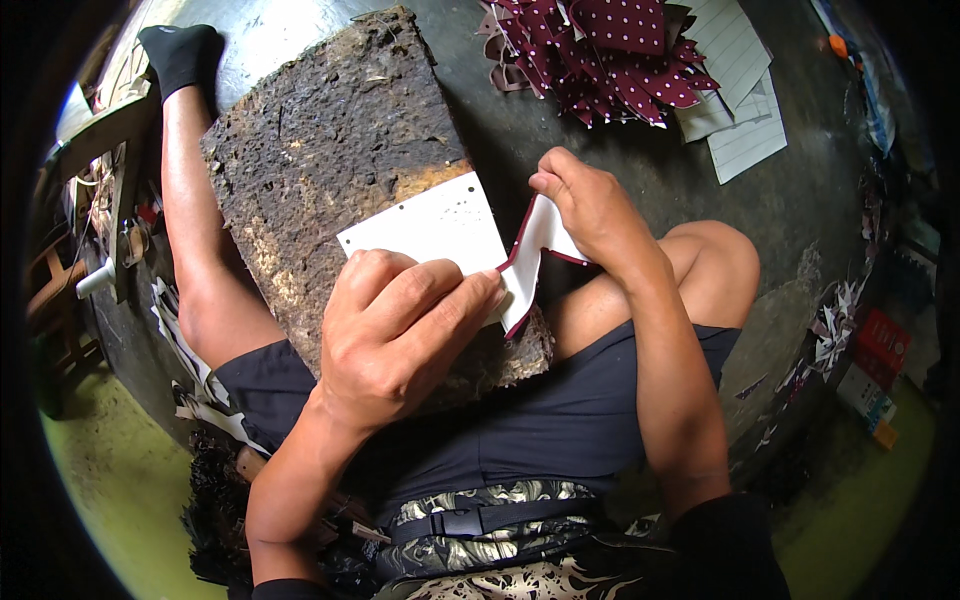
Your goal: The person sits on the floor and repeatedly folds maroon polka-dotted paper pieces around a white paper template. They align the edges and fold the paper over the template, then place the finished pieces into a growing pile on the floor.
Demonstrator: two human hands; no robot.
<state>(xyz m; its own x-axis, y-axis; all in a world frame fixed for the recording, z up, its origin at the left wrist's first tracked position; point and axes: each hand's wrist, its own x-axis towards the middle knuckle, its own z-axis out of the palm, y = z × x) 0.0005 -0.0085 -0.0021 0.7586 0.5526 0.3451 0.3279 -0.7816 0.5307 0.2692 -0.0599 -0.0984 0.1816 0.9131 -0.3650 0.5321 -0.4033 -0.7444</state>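
Observation:
A rough, dark slab (330,130) lies across my lap and legs. On it rests a flat white sheet (430,222) with a few dark dots near its edges. My left hand (395,335) is closed over the sheet's near part, its fingertips on a piece of maroon-edged material (522,275) with a white underside. The piece is bent and runs from there up to my right hand (595,205), which pinches its other end between thumb and fingers. My left hand hides part of the sheet, and I cannot see its thumb.
A heap of maroon, white-dotted cut pieces (625,55) lies on the dark floor ahead, beside lined paper sheets (748,125). White scraps (838,320) and a red packet (880,345) are at the right. Wooden furniture (85,230) stands at the left.

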